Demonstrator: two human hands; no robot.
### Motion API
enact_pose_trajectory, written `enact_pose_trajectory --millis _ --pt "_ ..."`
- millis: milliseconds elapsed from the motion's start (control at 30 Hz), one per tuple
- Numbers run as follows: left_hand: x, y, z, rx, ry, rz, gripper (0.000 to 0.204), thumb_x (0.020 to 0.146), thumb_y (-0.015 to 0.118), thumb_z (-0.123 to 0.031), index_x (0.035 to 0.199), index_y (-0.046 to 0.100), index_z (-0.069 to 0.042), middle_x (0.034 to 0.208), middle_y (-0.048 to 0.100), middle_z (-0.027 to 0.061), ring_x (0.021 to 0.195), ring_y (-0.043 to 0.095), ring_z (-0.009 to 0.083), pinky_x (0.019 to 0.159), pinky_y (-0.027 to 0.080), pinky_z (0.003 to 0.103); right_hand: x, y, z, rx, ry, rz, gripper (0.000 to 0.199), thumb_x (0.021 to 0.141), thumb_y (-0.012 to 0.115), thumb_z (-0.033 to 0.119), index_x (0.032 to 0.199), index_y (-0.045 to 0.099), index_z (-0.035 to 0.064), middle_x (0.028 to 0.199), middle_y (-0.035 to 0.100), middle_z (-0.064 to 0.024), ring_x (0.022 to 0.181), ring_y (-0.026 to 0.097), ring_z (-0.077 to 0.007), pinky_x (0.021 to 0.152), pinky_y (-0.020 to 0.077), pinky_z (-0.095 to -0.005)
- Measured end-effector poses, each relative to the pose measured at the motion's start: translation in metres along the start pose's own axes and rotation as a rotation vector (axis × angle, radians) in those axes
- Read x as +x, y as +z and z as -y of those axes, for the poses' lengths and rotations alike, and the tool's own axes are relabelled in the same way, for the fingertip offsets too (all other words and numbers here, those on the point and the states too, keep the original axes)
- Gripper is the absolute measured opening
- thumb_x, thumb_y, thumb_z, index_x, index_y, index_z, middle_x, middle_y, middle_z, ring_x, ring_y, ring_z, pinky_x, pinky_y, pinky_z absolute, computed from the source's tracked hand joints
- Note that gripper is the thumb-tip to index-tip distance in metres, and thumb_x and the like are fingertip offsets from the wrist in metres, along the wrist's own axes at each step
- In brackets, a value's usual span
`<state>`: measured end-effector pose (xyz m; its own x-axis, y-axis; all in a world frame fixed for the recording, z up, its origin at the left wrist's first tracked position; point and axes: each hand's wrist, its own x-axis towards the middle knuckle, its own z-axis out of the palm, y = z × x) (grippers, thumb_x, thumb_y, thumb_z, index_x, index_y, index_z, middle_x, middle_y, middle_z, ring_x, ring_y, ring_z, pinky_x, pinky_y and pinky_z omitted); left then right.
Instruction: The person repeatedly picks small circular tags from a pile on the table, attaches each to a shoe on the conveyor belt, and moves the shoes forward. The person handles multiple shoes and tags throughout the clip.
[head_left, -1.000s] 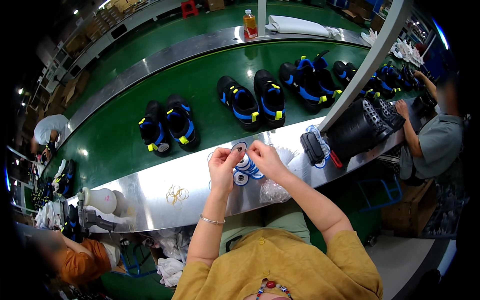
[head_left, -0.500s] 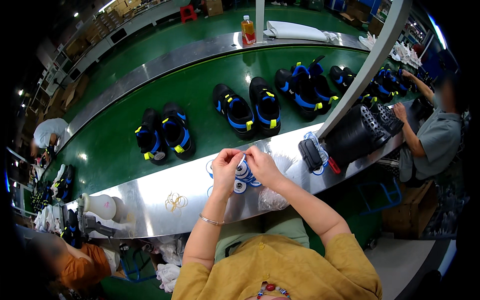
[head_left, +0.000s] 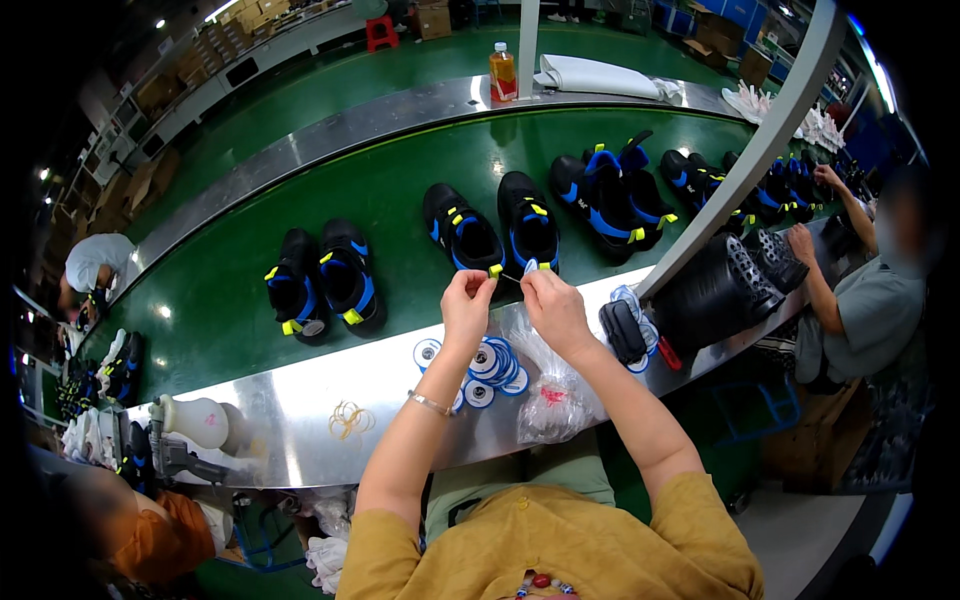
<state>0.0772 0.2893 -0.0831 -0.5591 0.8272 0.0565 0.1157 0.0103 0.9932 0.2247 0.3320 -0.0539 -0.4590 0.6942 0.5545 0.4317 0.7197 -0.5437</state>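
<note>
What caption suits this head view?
Left hand and right hand pinch small tags above round blue-and-white stickers, beside black-and-blue shoes.

glossy steel ledge [head_left: 300, 410], matt green belt [head_left: 400, 200]

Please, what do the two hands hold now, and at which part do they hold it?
The left hand and right hand pinch a thin cord by its ends, stretched between their fingers. What is at the tips is too small to tell.
</note>
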Motion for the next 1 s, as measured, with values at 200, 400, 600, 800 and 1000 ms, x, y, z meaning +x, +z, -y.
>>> enact_pose_trajectory --millis 200,400,600,800,1000 --pt "0.017 0.019 0.007 0.228 0.039 -0.114 0.014 0.080 0.071 -0.010 0.081 0.063 0.002 0.074 0.065 0.0053 0.064 0.057 0.0083 0.059 0.047 0.022 0.001 0.009 -0.014 -0.033 0.014 0.009 0.006 0.087 0.055 0.009 0.085 0.056 0.0040 0.079 0.060 -0.0135 0.068 0.062 -0.0345 0.058 0.0501 -0.0418" --pt "0.017 -0.023 0.005 -0.016 -0.149 0.053 0.006 0.085 0.064 -0.004 0.083 0.064 0.001 0.077 0.064 0.0049 0.067 0.058 0.0085 0.060 0.049 0.021 0.007 0.016 -0.017 -0.186 -0.081 0.101 0.007 0.080 0.056 0.004 0.087 0.055 0.0051 0.080 0.053 -0.0121 0.071 0.062 -0.0303 0.057 0.0499 -0.0401" --pt "0.013 -0.035 -0.003 -0.131 -0.241 0.077 0.007 0.087 0.063 -0.005 0.088 0.064 0.002 0.085 0.066 0.0080 0.078 0.064 0.0131 0.067 0.052 0.022 0.013 0.035 -0.013 -0.185 -0.116 0.197 0.009 0.078 0.056 0.003 0.087 0.056 0.0051 0.081 0.053 -0.0115 0.072 0.062 -0.0291 0.058 0.0498 -0.0399" --pt "0.012 -0.035 -0.006 -0.115 -0.303 0.069 0.005 0.085 0.064 -0.005 0.086 0.063 0.000 0.082 0.066 0.0049 0.075 0.062 0.0109 0.064 0.049 0.022 0.018 0.055 -0.011 -0.075 -0.102 0.242 0.007 0.080 0.055 0.006 0.087 0.056 0.0061 0.079 0.053 -0.0111 0.072 0.063 -0.0301 0.058 0.0499 -0.0412" --pt "0.015 -0.046 0.004 -0.112 -0.199 0.060 0.004 0.085 0.065 -0.007 0.084 0.062 -0.004 0.080 0.065 0.0023 0.074 0.061 0.0092 0.061 0.046 0.021 0.021 0.057 -0.010 0.205 0.047 0.222 0.008 0.089 0.051 0.009 0.094 0.055 0.0040 0.083 0.061 -0.0153 0.077 0.062 -0.0350 0.064 0.0489 -0.0423"
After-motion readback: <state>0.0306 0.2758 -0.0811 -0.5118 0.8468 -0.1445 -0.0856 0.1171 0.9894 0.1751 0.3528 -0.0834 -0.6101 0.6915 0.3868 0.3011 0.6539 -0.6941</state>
